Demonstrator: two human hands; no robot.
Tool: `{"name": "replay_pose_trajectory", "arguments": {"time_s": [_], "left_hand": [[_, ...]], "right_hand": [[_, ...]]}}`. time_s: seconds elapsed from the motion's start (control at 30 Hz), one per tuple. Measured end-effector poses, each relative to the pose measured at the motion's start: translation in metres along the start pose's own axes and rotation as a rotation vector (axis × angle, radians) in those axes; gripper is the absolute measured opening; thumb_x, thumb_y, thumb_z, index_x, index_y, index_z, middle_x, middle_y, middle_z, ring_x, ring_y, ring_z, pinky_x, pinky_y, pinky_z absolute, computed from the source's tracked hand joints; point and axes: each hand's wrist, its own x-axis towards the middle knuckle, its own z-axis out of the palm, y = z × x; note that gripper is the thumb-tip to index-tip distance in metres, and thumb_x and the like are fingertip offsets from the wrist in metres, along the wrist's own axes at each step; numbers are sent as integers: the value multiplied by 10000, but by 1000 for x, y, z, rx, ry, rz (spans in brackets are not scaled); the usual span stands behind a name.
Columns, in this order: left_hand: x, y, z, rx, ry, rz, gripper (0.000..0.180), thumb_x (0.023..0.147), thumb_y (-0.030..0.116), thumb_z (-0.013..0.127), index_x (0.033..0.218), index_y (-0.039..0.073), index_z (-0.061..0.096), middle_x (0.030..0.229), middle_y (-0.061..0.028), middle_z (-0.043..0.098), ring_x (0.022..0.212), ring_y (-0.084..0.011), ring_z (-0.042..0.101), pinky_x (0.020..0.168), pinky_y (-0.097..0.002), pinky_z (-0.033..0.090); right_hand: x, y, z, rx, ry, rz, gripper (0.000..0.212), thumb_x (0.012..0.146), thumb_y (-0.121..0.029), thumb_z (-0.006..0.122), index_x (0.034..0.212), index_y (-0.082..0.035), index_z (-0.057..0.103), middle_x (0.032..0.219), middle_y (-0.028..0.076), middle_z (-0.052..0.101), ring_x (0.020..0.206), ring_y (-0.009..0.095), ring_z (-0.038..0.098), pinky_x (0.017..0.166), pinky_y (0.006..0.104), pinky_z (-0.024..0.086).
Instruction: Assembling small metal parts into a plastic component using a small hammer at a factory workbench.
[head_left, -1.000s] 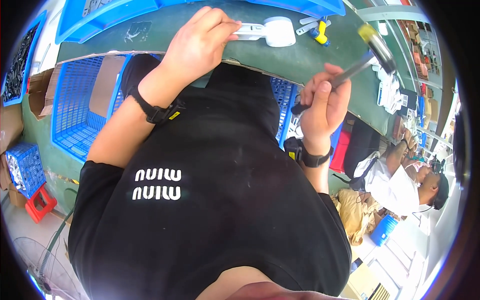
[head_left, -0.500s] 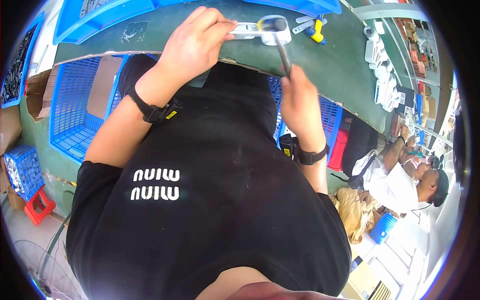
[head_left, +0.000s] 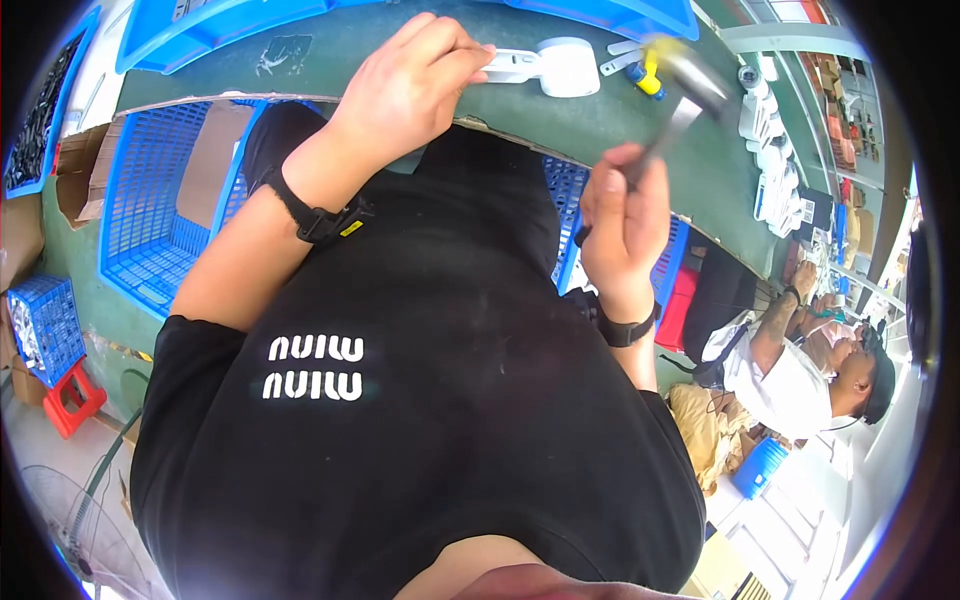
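Observation:
My left hand (head_left: 405, 85) pinches the narrow end of a white plastic part (head_left: 570, 68) that lies on the green table. The part has a slotted handle and a wide rounded head at its right. My right hand (head_left: 630, 215) is wrapped round the handle of a hammer (head_left: 688, 100), raised to the right of the white part. The hammer's head is smeared by motion; a yellow face and a dark face can be made out. Just past the part's rounded head lie a yellow and blue tool (head_left: 650, 80) and some flat light pieces (head_left: 622, 58).
Similar white parts (head_left: 770, 160) stand in a row along the table's right side. Blue bins (head_left: 230, 30) line its far edge, and blue crates (head_left: 150, 210) sit below the near edge. A co-worker (head_left: 790, 370) in white is at the right.
The hammer has lifted off the white part's rounded head and swung right, my right hand turning with it. My left hand still grips the part.

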Motion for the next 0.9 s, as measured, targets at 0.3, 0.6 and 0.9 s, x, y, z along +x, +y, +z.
{"name": "replay_pose_trajectory", "arguments": {"time_s": [0.3, 0.6, 0.9], "left_hand": [[7, -1, -15, -172, -89, -169, 246, 901, 29, 817, 1145, 21, 783, 1014, -106, 722, 934, -306, 696, 813, -374, 575], [4, 2, -17, -176, -119, -284, 406, 905, 103, 860, 1285, 47, 729, 1126, -123, 775, 1025, -282, 763, 895, -365, 601], [18, 10, -23, -276, -76, -332, 371, 867, 104, 837, 1189, 16, 675, 937, -185, 775, 885, -389, 772, 781, -450, 607]], "right_hand": [[4, -6, -15, -294, -16, -98, 159, 1053, -36, 613, 1207, -6, 630, 803, 75, 607, 690, 152, 574, 645, 327, 477], [20, 12, -2, -372, -155, -273, 188, 1049, -15, 601, 1237, 0, 604, 869, 97, 662, 749, 237, 663, 702, 370, 536], [22, -9, 20, -365, -24, -421, 203, 1012, 27, 595, 1206, -16, 633, 848, 185, 661, 792, 353, 707, 738, 405, 547]]}}
